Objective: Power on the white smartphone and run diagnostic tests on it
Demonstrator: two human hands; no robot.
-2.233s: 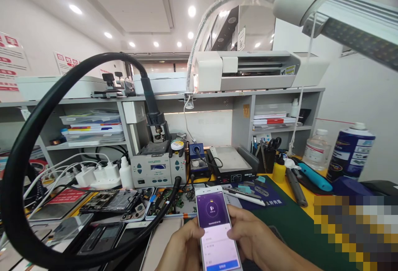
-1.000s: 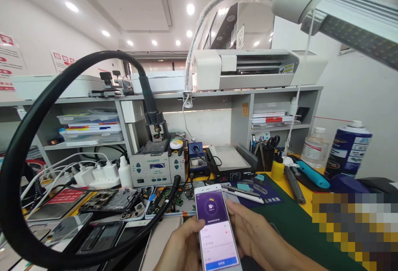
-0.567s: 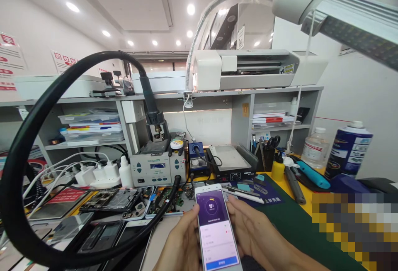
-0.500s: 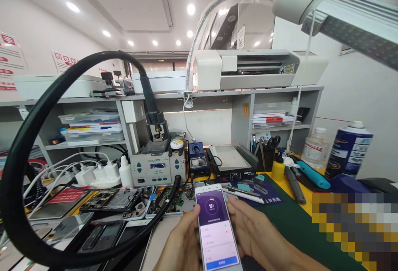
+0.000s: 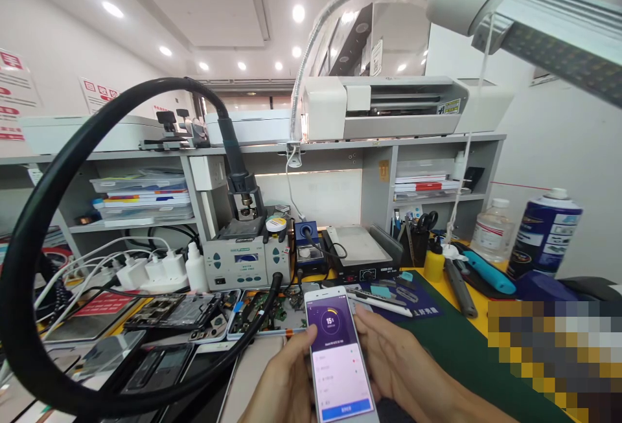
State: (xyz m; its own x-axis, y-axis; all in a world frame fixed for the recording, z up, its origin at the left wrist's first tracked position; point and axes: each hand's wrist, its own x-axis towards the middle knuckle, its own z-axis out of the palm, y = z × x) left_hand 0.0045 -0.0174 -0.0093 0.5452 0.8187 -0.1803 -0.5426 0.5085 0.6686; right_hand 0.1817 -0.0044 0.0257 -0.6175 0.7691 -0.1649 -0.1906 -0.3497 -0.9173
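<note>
1. The white smartphone (image 5: pixel 337 355) is held above the near edge of the tabletop (image 5: pixel 449 339), low in the centre of the view. Its screen faces up and is lit: a purple upper panel with a circular gauge, and a pale list below it.
2. The left hand (image 5: pixel 286 384) supports the phone along its left edge. Its fingers (image 5: pixel 304 339) are curled closed around that edge, with the thumb against the bezel beside the screen.
3. The right hand (image 5: pixel 389 361) cradles the phone along its right edge. Its fingers are wrapped partly around the back and right side, closed on the phone.
4. Just beyond the phone lie opened phone boards (image 5: pixel 265 313) and a dismantled handset (image 5: pixel 175 311) on the tabletop.
5. A thick black hose (image 5: pixel 58 177) loops up from that area across the left of the view to a handpiece parked on the grey rework station (image 5: pixel 243 266).
6. To the right of the station stand a small blue soldering unit (image 5: pixel 307 248) and a flat heating plate (image 5: pixel 359 251).
7. A dark green mat (image 5: pixel 451 352) covers the tabletop to the right of the hands.
8. Well to the right stand a blue spray can (image 5: pixel 547 232) and a clear bottle (image 5: pixel 490 228).
9. White chargers (image 5: pixel 146 269) sit at the left, near the station.
</note>
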